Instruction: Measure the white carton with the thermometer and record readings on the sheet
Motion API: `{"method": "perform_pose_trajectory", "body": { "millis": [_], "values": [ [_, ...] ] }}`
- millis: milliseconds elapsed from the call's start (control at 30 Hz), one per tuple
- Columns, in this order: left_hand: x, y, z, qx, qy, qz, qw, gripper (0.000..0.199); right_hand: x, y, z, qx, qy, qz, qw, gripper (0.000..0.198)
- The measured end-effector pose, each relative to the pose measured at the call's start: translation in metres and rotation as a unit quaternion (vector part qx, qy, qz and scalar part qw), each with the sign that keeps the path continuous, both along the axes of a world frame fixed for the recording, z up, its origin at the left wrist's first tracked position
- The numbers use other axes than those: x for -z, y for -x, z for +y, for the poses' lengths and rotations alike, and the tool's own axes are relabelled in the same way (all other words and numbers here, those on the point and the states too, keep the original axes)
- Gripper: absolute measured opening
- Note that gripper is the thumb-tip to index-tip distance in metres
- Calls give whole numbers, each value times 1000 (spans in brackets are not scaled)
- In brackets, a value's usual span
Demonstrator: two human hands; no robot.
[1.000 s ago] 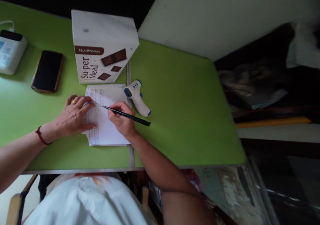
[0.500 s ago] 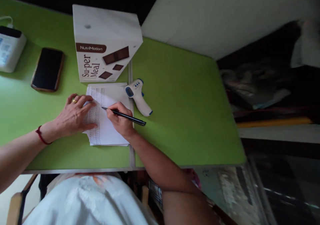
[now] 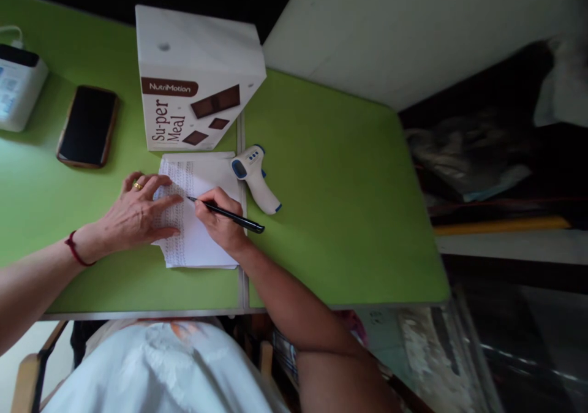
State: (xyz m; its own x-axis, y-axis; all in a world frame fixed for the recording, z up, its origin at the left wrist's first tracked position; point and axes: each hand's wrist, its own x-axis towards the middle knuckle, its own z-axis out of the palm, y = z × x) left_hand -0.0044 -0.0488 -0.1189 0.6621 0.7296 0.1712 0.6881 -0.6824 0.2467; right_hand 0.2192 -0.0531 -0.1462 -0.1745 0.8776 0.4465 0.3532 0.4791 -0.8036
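White sheets of paper point(image 3: 214, 174) lie stacked on the green table, their left part filled with rows of handwriting. My left hand point(image 3: 140, 211) rests on the written side with its fingers spread; it wears a gold ring, and a red cord circles the wrist. My right hand point(image 3: 223, 223) is closed around a black pen point(image 3: 239, 219), whose tip is at the paper by the edge of the writing. Just beyond the sheets' right edge lies a white and blue infrared thermometer point(image 3: 257, 180), touching or very near the paper.
A white NutriMotion box point(image 3: 197, 51) stands behind the paper. To the left lie a dark phone point(image 3: 88, 127) and a white device point(image 3: 21, 88) with a cable. The green table point(image 3: 340, 217) has a seam running front to back, and a pale wall point(image 3: 349, 39) rises behind it.
My left index finger has stretched out to the right, nearer the pen tip. The pen's rear end has tilted slightly, while the right hand stays nearly in place.
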Motion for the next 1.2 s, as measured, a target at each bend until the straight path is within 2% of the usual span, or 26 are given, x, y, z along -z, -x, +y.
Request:
{"method": "perform_pose_trajectory", "body": {
  "millis": [433,633,933,1200],
  "values": [
    [-2,-1,0,1,1,8,1000,51,3,0,0,16,-18,8,1000,18],
    [-3,-1,0,-2,13,10,1000,51,2,-1,0,7,3,-1,1000,19],
    [-5,-1,0,-9,18,15,1000,51,0,-2,1,12,-10,1,1000,20],
    [-5,-1,0,-14,32,3,999,50,2,-3,0,31,7,-6,999,23]
  ]
}}
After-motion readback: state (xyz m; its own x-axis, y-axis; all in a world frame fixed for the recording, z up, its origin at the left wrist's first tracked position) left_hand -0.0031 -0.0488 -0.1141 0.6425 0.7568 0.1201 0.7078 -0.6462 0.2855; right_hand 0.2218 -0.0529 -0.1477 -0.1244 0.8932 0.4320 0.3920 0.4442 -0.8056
